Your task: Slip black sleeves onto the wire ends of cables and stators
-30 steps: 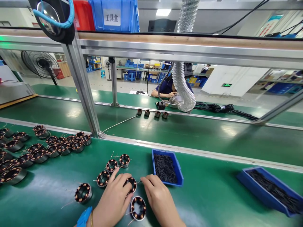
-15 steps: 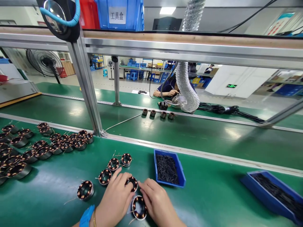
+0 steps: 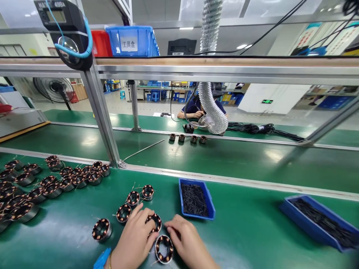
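My left hand point(image 3: 137, 236) is closed on a motor stator point(image 3: 158, 221), a dark ring with copper windings, its fingers over the ring's left side. Just right of that ring, my right hand point(image 3: 185, 236) has its fingers curled and thumb drawn in; whatever sits between the fingertips is too small to make out. A second stator point(image 3: 164, 249) rests on the green bench below the held one, between both hands. Three more stators, one of them here point(image 3: 123, 213), lie beyond my left hand. Another stator point(image 3: 101, 229) sits by itself to the left.
Many stators point(image 3: 67, 184) with loose wire ends crowd the bench's left side. A blue bin point(image 3: 212, 209) of short black pieces stands beyond my right hand, another blue bin point(image 3: 297, 220) far right. A metal post point(image 3: 98, 112) rises at left. Across the bench, a person point(image 3: 193, 112) works.
The view has tilted upward, showing more of the shelf. My right hand's fingertips have drawn slightly away from the held stator; my left hand stays on it.
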Demonstrator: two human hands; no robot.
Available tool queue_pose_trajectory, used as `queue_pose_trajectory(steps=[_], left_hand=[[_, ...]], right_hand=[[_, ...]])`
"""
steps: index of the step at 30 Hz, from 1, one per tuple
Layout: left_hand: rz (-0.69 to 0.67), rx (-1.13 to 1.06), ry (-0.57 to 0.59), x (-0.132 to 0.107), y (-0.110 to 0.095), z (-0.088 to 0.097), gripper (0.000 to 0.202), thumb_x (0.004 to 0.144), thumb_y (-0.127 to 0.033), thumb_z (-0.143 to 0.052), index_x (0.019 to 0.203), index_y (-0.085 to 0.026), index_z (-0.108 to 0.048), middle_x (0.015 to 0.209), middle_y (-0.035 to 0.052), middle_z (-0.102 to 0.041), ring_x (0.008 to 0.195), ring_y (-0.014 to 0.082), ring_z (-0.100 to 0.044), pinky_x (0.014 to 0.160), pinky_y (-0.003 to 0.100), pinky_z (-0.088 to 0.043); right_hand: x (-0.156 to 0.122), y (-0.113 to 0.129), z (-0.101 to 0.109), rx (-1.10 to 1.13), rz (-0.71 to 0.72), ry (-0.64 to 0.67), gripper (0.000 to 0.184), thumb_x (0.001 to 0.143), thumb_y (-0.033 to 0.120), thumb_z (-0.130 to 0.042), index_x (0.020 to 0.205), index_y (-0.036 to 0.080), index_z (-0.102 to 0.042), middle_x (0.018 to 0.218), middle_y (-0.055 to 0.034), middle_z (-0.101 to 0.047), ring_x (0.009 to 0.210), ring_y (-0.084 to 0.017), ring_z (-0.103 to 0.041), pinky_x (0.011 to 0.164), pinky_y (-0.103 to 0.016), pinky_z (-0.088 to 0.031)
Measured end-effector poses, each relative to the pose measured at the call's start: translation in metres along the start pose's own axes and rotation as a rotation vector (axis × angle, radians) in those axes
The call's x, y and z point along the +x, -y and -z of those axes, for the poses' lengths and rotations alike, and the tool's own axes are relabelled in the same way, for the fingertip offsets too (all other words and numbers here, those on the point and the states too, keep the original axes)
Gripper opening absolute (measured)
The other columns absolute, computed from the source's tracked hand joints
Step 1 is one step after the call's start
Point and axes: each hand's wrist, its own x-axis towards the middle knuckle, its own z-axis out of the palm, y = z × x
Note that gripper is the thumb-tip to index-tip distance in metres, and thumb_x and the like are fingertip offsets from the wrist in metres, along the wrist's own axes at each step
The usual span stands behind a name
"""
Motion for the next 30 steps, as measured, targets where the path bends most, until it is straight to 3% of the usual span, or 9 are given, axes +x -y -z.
queue_pose_trajectory(steps=[3, 7, 12, 15, 18, 21, 24, 26, 30], left_hand=[[-0.001, 0.026, -0.008, -0.002, 0.000, -0.002, 0.019, 0.082, -0.006, -0.067, 0.088, -0.024, -0.064, 0.104, 0.0022, -0.068, 0.103, 0.0251, -0.067, 0.109, 0.056, -0.049], [-0.021, 0.074, -0.008, -0.002, -0.001, -0.006, 0.022, 0.080, -0.004, -0.067, 0.090, -0.023, -0.064, 0.106, 0.0044, -0.067, 0.103, 0.0276, -0.066, 0.101, 0.053, -0.055], [-0.028, 0.128, -0.003, -0.002, -0.003, -0.012, 0.018, 0.082, -0.006, -0.065, 0.090, -0.022, -0.065, 0.109, 0.0066, -0.067, 0.105, 0.0281, -0.065, 0.096, 0.049, -0.057], [-0.006, 0.111, -0.002, -0.002, -0.005, -0.004, 0.017, 0.082, -0.007, -0.068, 0.090, -0.022, -0.066, 0.107, 0.0060, -0.069, 0.103, 0.0270, -0.066, 0.098, 0.049, -0.056], [-0.046, 0.001, 0.074, 0.004, -0.004, 0.015, 0.010, 0.086, -0.016, -0.071, 0.089, -0.026, -0.068, 0.105, 0.0006, -0.071, 0.100, 0.0216, -0.068, 0.109, 0.048, -0.049], [-0.030, -0.007, 0.060, 0.023, 0.003, 0.029, 0.016, 0.096, -0.022, -0.060, 0.106, -0.028, -0.069, 0.112, 0.0008, -0.071, 0.110, 0.0208, -0.067, 0.115, 0.048, -0.043], [0.039, 0.214, -0.073, 0.045, 0.018, 0.021, 0.027, 0.094, -0.012, -0.051, 0.114, -0.016, -0.068, 0.129, 0.0134, -0.066, 0.130, 0.0305, -0.056, 0.115, 0.058, -0.040], [0.049, 0.301, -0.077, 0.054, 0.025, 0.011, 0.026, 0.088, -0.007, -0.054, 0.109, -0.012, -0.069, 0.130, 0.0171, -0.065, 0.133, 0.0342, -0.054, 0.114, 0.059, -0.042], [0.043, 0.182, 0.033, 0.053, 0.022, -0.002, 0.015, 0.086, -0.007, -0.059, 0.089, -0.018, -0.068, 0.119, 0.0099, -0.070, 0.123, 0.0299, -0.062, 0.112, 0.055, -0.044]], right_hand=[[-0.003, 0.008, -0.001, 0.022, 0.020, 0.004, 0.031, 0.095, 0.009, -0.046, 0.088, 0.021, -0.074, 0.081, -0.0034, -0.066, 0.076, -0.017, -0.067, 0.067, -0.024, -0.050], [-0.002, 0.014, -0.008, -0.128, 0.068, -0.052, 0.030, 0.094, 0.006, -0.045, 0.084, 0.021, -0.069, 0.080, -0.0035, -0.064, 0.075, -0.018, -0.065, 0.065, -0.025, -0.048], [-0.003, 0.020, -0.030, -0.465, 0.140, -0.179, 0.026, 0.075, -0.004, -0.057, 0.078, 0.020, -0.065, 0.079, -0.0064, -0.065, 0.072, -0.022, -0.064, 0.060, -0.028, -0.050], [-0.003, 0.019, -0.028, -0.525, 0.182, -0.196, 0.028, 0.072, -0.006, -0.058, 0.077, 0.020, -0.066, 0.078, -0.0073, -0.066, 0.070, -0.023, -0.065, 0.056, -0.028, -0.051], [0.000, 0.008, -0.010, -0.308, 0.145, -0.176, 0.026, 0.087, 0.003, -0.053, 0.093, 0.021, -0.071, 0.080, -0.0050, -0.070, 0.070, -0.020, -0.069, 0.059, -0.026, -0.054], [0.006, -0.004, 0.006, 0.002, 0.027, -0.293, 0.027, 0.099, 0.024, -0.049, 0.113, 0.020, -0.071, 0.083, -0.0051, -0.075, 0.068, -0.018, -0.072, 0.065, -0.026, -0.058], [0.010, -0.006, 0.005, 0.206, -0.108, -0.334, 0.036, 0.099, 0.046, -0.052, 0.090, 0.021, -0.076, 0.076, -0.0056, -0.077, 0.063, -0.019, -0.071, 0.060, -0.027, -0.058], [0.011, -0.004, -0.002, 0.292, -0.165, -0.323, 0.044, 0.097, 0.055, -0.052, 0.081, 0.021, -0.076, 0.071, -0.0054, -0.076, 0.059, -0.020, -0.070, 0.057, -0.027, -0.057], [0.011, -0.001, -0.013, 0.426, -0.213, -0.352, 0.055, 0.093, 0.066, -0.051, 0.084, 0.019, -0.077, 0.072, -0.0074, -0.076, 0.060, -0.020, -0.071, 0.054, -0.026, -0.057]])
